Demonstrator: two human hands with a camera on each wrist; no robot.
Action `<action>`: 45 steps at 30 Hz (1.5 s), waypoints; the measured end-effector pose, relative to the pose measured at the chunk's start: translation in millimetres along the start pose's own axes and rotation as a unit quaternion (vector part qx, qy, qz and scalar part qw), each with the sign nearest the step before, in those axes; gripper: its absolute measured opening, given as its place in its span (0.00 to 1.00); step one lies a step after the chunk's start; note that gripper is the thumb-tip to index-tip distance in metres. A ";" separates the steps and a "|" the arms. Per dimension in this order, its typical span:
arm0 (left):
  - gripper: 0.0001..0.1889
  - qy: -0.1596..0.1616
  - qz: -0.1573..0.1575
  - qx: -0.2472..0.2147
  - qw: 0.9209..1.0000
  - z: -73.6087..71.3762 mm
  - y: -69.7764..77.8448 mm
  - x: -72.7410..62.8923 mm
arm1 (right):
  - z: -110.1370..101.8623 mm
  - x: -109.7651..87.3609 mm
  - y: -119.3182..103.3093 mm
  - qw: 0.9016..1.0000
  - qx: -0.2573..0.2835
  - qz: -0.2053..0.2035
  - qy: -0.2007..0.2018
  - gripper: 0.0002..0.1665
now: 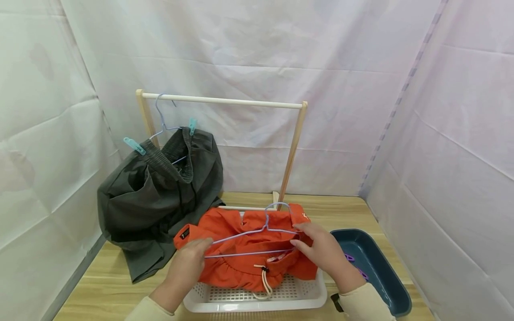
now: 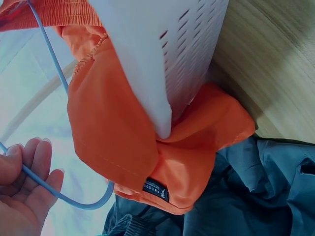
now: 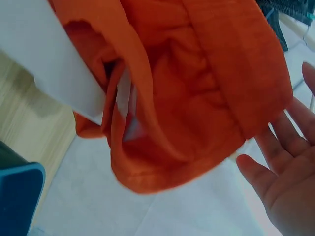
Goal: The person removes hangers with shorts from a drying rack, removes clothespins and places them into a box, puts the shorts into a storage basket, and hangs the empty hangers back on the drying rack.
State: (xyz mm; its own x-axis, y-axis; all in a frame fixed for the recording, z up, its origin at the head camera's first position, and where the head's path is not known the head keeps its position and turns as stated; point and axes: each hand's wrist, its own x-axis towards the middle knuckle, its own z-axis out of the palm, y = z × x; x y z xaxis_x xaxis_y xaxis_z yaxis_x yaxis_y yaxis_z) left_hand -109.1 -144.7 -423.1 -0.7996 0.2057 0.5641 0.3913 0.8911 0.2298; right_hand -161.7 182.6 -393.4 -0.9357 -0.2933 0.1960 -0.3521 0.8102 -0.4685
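Observation:
A light-blue wire hanger (image 1: 246,255) lies across an orange garment (image 1: 229,223) with a gathered waistband and a pale drawcord. My left hand (image 1: 188,264) pinches the hanger's left end between thumb and fingers, clearly seen in the left wrist view. At the hanger's other end, my right hand (image 1: 323,249) touches the garment's edge. In the right wrist view its fingers are fairly straight and the thumb stands apart; part of the fingers is hidden behind the cloth. Beneath the garment is a white perforated basket (image 1: 257,306), largely covered by it.
Dark grey trousers (image 1: 160,209) hang at the left from a hanger on a rack's white rail (image 1: 225,100), fixed by two light-blue clothespins (image 1: 134,146). A dark blue tray (image 1: 391,285) holding purple clips (image 1: 349,257) stands at the right on the wooden table (image 1: 337,207).

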 end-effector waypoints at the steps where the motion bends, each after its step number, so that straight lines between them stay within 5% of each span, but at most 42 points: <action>1: 0.20 0.002 -0.002 -0.004 1.000 -1.0 -0.5 -0.6 | -1.7 0.0 1.9 1.000 0.003 0.003 -0.001 0.25; 18: 0.18 0.050 0.008 -0.004 0.999 -6.7 -9.8 -6.6 | -0.7 0.2 8.7 0.999 0.029 0.009 -0.025 0.20; 34: 0.20 0.010 -0.014 -0.006 1.000 -20.0 -16.8 -9.4 | 8.3 0.4 -3.6 1.000 -0.002 -0.027 0.005 0.12; 45: 0.19 0.025 -0.005 -0.016 1.000 -23.1 -29.3 -12.3 | 10.4 -4.8 -2.7 1.000 0.009 -0.008 -0.012 0.13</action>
State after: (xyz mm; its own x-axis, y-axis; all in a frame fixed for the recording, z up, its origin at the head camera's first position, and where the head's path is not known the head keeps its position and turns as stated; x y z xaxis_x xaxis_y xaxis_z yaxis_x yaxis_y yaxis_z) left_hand -100.2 -182.7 -418.5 -0.7802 0.1760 0.6003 0.3982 0.8798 0.2596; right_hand -156.5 176.5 -402.0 -0.9302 -0.3185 0.1824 -0.3670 0.7957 -0.4818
